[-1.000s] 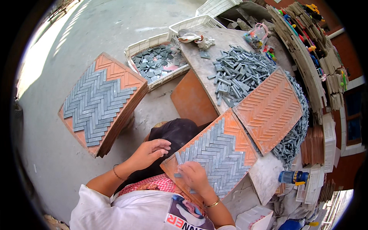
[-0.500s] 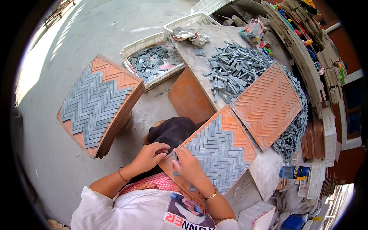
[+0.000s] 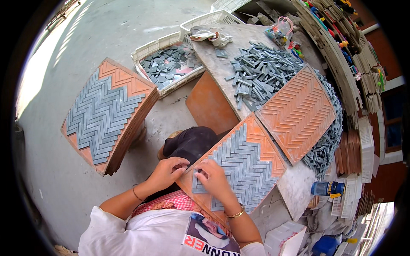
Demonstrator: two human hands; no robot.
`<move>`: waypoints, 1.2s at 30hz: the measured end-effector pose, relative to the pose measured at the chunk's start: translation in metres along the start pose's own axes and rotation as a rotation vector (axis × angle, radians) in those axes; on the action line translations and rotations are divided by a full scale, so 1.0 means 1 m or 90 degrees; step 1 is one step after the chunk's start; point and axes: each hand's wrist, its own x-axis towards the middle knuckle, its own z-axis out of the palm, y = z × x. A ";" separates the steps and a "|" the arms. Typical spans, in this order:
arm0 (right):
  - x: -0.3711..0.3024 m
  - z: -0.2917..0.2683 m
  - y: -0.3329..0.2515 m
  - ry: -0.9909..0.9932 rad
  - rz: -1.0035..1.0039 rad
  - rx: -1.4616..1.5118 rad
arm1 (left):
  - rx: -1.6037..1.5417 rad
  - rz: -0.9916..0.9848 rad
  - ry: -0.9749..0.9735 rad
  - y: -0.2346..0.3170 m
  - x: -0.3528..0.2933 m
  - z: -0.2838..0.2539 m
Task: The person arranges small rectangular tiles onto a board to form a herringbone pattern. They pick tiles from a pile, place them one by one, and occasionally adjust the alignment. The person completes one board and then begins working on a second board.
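Observation:
An orange herringbone mould board [image 3: 267, 149] lies aslant in front of me, its ridged slots largely filled with grey stone strips [image 3: 239, 160]. My right hand [image 3: 212, 181] rests over the board's left part, fingers curled and thumb bent in, closed about a grey strip at the end of the pattern; the fingers partly cover it. At the board's left edge, my left hand [image 3: 167, 174] is closed, thumb against the fingers. Whatever it pinches, if anything, is hidden.
To the left stands a stack of similar boards [image 3: 128, 141], the top one filled with strips. A bare mould board [image 3: 299, 115] leans on a heap of loose strips [image 3: 265, 70] on the table [image 3: 218, 79]. Beyond are a white crate [image 3: 168, 89], gloves [image 3: 218, 38] and a blue bottle [image 3: 328, 188].
My right hand has lowered slightly onto the board, and the strip that stood out between its fingers now lies in the pattern's left end. The left hand has barely moved.

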 end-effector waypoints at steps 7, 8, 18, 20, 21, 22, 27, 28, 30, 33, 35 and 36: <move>-0.008 0.001 0.002 0.032 -0.063 -0.102 | 0.090 0.039 0.010 0.001 -0.003 0.003; -0.010 -0.004 -0.001 0.057 -0.006 -0.078 | 0.085 0.040 0.015 0.000 -0.004 0.004; -0.077 -0.056 0.020 0.272 0.185 0.096 | -0.038 -0.123 -0.194 -0.021 0.037 0.006; -0.090 -0.057 0.023 0.298 0.194 0.113 | -0.087 -0.144 -0.207 -0.016 0.037 0.003; -0.096 -0.057 0.025 0.309 0.202 0.111 | -0.111 -0.157 -0.209 -0.012 0.036 0.002; -0.101 -0.057 0.027 0.319 0.210 0.110 | -0.135 -0.170 -0.210 -0.008 0.035 0.002; -0.101 -0.049 0.023 0.306 0.191 0.083 | -0.035 -0.150 -0.207 -0.014 0.034 0.003; -0.094 -0.046 0.020 0.287 0.187 0.060 | -0.025 -0.148 -0.206 -0.015 0.033 0.002; -0.080 -0.038 0.018 0.275 0.093 -0.017 | -0.054 -0.154 -0.206 -0.011 0.032 0.001; -0.061 -0.020 0.016 0.244 0.000 -0.087 | -0.150 -0.178 -0.196 0.008 0.029 0.010; -0.050 -0.012 0.020 0.200 -0.045 -0.148 | 0.022 -0.129 -0.175 -0.006 0.031 0.012; -0.042 -0.010 0.023 0.167 -0.067 -0.193 | 0.107 -0.104 -0.162 -0.012 0.030 0.013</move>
